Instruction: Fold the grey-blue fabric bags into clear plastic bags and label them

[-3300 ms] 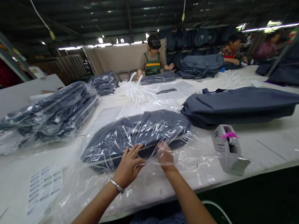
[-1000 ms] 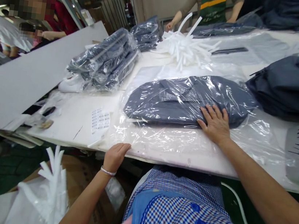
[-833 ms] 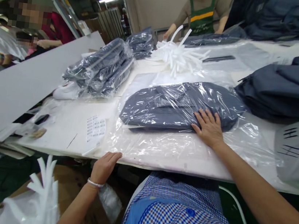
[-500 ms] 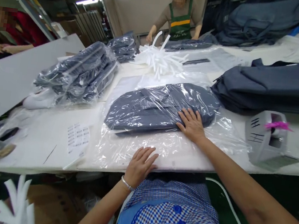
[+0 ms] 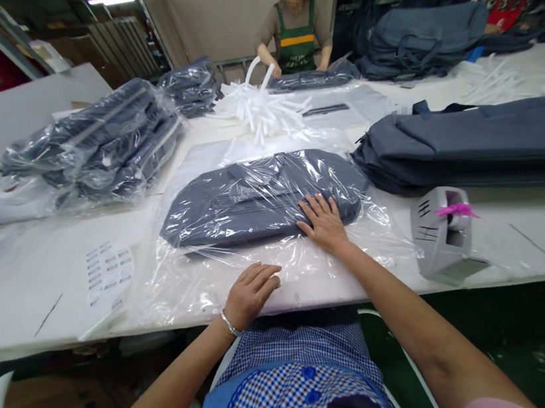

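A dark blue-grey fabric bag (image 5: 232,205) lies flat inside a clear plastic bag (image 5: 180,292) on the white table in front of me. My right hand (image 5: 324,224) rests on the wrapped bag near its right end, palm down and fingers spread. Over the near edge of the clear plastic is my left hand (image 5: 249,293), its fingers loosely bent and apart, with nothing visible in them. Whether its fingertips touch the plastic I cannot tell.
Wrapped bags (image 5: 95,134) are piled at left. A tape dispenser (image 5: 441,243) and a long dark bag (image 5: 486,138) stand at right. White strips (image 5: 265,106) lie behind. A label sheet (image 5: 108,269) is on the table (image 5: 30,292). Across it, a person (image 5: 295,30) handles another bag.
The view has turned to the right, so things appear further left. My left hand's fingers have drawn slightly closer together. My right hand stays on the wrapped bag.
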### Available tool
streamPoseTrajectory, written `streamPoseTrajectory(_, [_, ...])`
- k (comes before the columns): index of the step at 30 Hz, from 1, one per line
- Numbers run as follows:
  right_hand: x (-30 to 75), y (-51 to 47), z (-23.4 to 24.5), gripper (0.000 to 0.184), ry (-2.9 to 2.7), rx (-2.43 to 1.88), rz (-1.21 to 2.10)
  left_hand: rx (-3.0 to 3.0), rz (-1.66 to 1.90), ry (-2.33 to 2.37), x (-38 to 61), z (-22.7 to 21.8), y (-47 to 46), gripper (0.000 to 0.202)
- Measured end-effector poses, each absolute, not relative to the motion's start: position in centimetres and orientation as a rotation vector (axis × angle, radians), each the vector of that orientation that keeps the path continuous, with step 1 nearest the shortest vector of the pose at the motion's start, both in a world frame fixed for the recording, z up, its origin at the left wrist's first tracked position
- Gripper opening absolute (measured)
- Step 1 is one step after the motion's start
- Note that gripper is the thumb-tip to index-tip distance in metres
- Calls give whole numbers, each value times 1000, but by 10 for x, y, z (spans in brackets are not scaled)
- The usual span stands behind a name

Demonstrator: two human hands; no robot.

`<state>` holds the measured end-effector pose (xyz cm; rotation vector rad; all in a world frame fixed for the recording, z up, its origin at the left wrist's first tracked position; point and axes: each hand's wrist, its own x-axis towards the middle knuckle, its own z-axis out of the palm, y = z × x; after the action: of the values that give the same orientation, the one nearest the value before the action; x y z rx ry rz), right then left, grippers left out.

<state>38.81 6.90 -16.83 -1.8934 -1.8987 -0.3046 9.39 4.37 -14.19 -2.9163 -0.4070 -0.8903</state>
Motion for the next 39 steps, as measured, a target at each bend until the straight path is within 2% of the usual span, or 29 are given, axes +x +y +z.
streamPoseTrajectory(4, [388,68,-169,60,-1886,-1876,-292,-2904,-841,-351,86,-143,44,28])
streamPoseTrajectory(7, [387,68,-168,60,-1876,-1865,-282,-2922,-789,-456,84,-140,49,26])
streamPoseTrajectory(12, [386,68,-168,59,-1869,-1870,-265,-2787,-1068,-796,91,-129,47,22])
streamPoseTrajectory(14, [386,68,-169,60,-1868,-1875,-266,-2780,-1100,-697,90,-128,40,23])
streamPoseTrajectory(18, [386,68,-168,60,-1872,-1886,-273,-2959,-727,-320,81,-135,30,27])
streamPoseTrajectory(22, [386,67,-166,60,-1881,-1901,-244,-2915,-526,-535,82,-141,38,39])
streamPoseTrajectory(29, [385,66,-165,60,-1881,-1904,-264,-2823,-517,-574,94,-142,55,30])
streamPoseTrajectory(35, [386,64,-162,76,-1979,-1890,-322,-2888,-707,-503,104,-148,64,19])
streamPoseTrajectory(39, [387,66,-160,74,-2035,-1891,-352,-2970,-841,-392,110,-144,57,19])
